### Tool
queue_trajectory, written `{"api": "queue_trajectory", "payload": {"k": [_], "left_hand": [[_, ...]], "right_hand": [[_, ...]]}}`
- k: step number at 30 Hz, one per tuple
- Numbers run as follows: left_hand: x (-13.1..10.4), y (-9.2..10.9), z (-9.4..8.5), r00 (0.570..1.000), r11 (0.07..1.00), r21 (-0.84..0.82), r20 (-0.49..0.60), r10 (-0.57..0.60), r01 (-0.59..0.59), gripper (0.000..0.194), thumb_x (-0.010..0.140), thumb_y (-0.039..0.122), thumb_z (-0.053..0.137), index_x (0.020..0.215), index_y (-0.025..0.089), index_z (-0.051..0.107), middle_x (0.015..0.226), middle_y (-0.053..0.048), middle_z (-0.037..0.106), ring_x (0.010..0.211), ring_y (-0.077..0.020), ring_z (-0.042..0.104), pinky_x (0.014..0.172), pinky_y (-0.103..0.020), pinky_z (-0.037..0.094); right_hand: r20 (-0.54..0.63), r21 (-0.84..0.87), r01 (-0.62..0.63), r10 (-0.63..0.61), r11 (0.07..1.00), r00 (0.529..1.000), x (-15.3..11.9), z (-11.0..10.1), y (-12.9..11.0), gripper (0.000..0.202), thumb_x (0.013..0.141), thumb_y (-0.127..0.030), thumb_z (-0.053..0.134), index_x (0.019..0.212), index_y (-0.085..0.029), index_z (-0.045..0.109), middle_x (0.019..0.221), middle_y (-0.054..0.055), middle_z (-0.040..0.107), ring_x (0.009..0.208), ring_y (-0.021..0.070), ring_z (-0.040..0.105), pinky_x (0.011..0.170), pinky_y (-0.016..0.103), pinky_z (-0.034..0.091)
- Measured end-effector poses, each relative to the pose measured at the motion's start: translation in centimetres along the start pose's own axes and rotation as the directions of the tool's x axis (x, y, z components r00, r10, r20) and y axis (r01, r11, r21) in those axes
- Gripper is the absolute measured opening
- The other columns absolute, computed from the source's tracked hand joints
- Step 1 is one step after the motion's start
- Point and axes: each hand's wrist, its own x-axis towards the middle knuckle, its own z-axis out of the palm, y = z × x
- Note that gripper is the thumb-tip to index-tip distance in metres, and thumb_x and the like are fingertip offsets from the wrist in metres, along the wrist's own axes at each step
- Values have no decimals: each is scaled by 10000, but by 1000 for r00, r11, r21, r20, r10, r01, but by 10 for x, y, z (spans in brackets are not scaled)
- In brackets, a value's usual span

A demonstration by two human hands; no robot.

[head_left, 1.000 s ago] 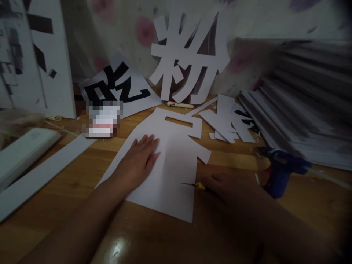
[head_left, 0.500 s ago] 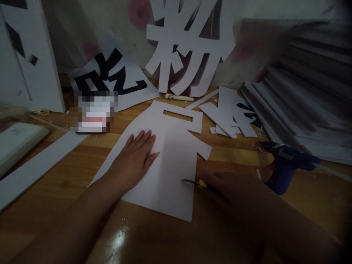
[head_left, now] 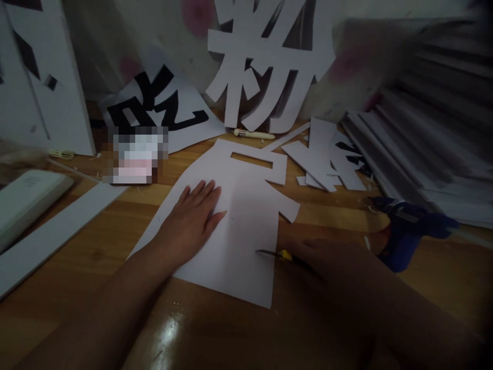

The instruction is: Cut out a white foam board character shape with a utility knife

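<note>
A white board [head_left: 246,205] with a slot and cut edges lies flat on the wooden table. My left hand [head_left: 192,221] rests on its left part, palm down with the fingers spread, holding nothing. At the board's right edge my right hand [head_left: 319,254] is closed round a yellow utility knife [head_left: 285,255]. The knife's blade reaches over the lower right of the board; whether the tip touches it cannot be made out. Shadow darkens the right hand.
A white cut-out character [head_left: 265,61] stands behind, with a pen [head_left: 254,134] before it. White offcuts [head_left: 311,159], a blue glue gun [head_left: 408,226] and stacked boards [head_left: 419,149] are at right. A printed sheet [head_left: 188,108], a long strip [head_left: 57,231] and a white box [head_left: 31,200] are at left.
The whole view has shifted slightly, so things appear a little further right. Both hands and the knife keep their places relative to the board.
</note>
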Motion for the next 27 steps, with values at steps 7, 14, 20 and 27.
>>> {"api": "queue_trajectory", "payload": {"k": [7, 14, 20, 27], "left_hand": [[0, 0, 2, 1000, 998, 58, 6, 11, -11, 528, 929, 417, 263, 1375, 134, 280, 1463, -74, 239, 1356, -206, 159, 1106, -428, 154], [0, 3, 3, 1000, 991, 130, 15, 16, -18, 530, 936, 400, 232, 1382, 115, 264, 1465, -85, 228, 1355, -221, 151, 1108, -432, 140], [1, 3, 2, 999, 988, 152, 33, 24, -29, 537, 937, 392, 213, 1387, 100, 249, 1464, -101, 222, 1356, -233, 133, 1107, -442, 127], [0, 0, 0, 999, 992, 119, 32, 41, -44, 553, 933, 428, 191, 1384, 116, 257, 1462, -93, 231, 1356, -223, 137, 1104, -443, 138]], "right_hand": [[12, -93, 55, -54, 994, 998, -1, 1, -6, 465, 669, -22, 370, 1021, -275, 537, 701, -3, 597, 551, 155, 558, 439, 261, 162], [30, -105, 66, -64, 992, 998, 1, -2, -11, 390, 670, -15, 358, 916, -249, 550, 687, 2, 617, 539, 171, 576, 411, 270, 188], [43, -242, 168, -162, 956, 986, 8, -16, -15, 367, 607, -42, 445, 910, -234, 526, 624, -9, 621, 496, 211, 602, 374, 279, 147], [109, -296, 243, -220, 924, 969, 9, -19, -9, 430, 604, -57, 465, 1001, -217, 511, 616, -2, 631, 436, 223, 593, 334, 254, 159]]}}
